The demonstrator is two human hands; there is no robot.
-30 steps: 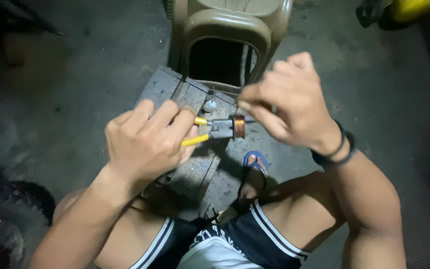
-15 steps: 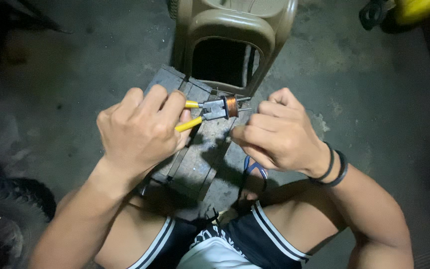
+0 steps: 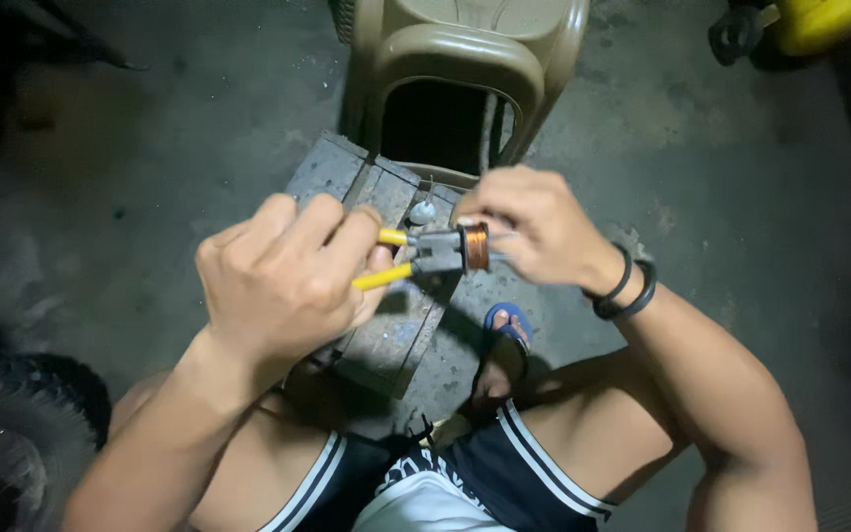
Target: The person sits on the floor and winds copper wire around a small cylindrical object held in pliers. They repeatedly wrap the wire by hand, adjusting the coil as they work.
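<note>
Two hands meet over a low wooden block set on the concrete floor, between the seated person's knees. Nearest, the left hand is closed around the yellow handles of a pair of pliers, squeezing them together. The pliers' grey head reaches right to a small copper coil, and the jaws appear to bite on or just beside it, though the contact itself is too small to make out. The right hand pinches the coil's far side with its fingertips, holding it up above the block rather than resting on it. As a judgement, the work is midway: the coil is gripped and steadied, its windings look intact, and nothing has come loose yet. Beyond the hands stands a tan plastic chair, and a yellow object lies at the far right.
</note>
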